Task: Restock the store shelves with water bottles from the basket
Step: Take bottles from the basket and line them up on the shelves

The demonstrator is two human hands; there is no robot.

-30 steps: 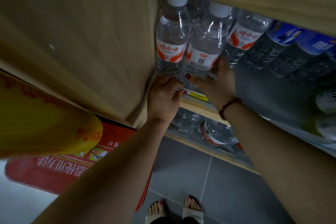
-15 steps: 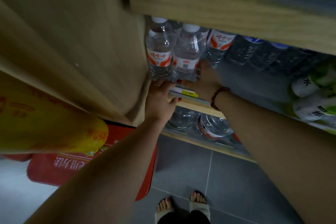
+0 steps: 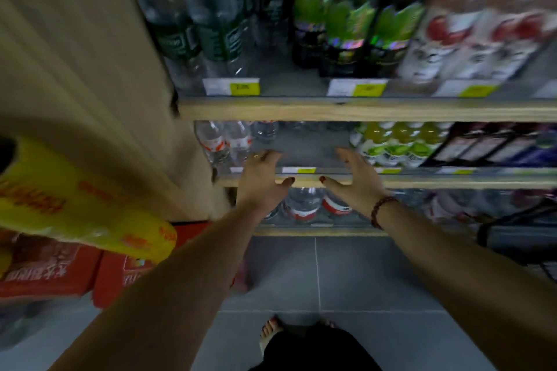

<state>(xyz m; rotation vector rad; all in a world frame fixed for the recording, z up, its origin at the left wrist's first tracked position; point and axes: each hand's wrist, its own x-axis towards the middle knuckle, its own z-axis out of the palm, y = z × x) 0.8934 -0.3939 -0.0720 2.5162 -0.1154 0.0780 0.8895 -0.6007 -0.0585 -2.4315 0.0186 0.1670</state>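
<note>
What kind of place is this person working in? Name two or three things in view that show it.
Most likely a small shop's drinks aisle: wooden shelves hold rows of water bottles and other bottled drinks, yellow price tags line the shelf edges, and red cartons stand at left.

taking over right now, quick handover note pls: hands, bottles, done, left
Left hand: open, empty, at the middle shelf's front edge.
Right hand: open, empty, beside it.
Water bottles: standing at that shelf's far left; bare space between them and the green-label bottles.
Done: those bottles shelved.
Left: probably fetch more from the basket, not clearly visible, and fill that space.
</note>
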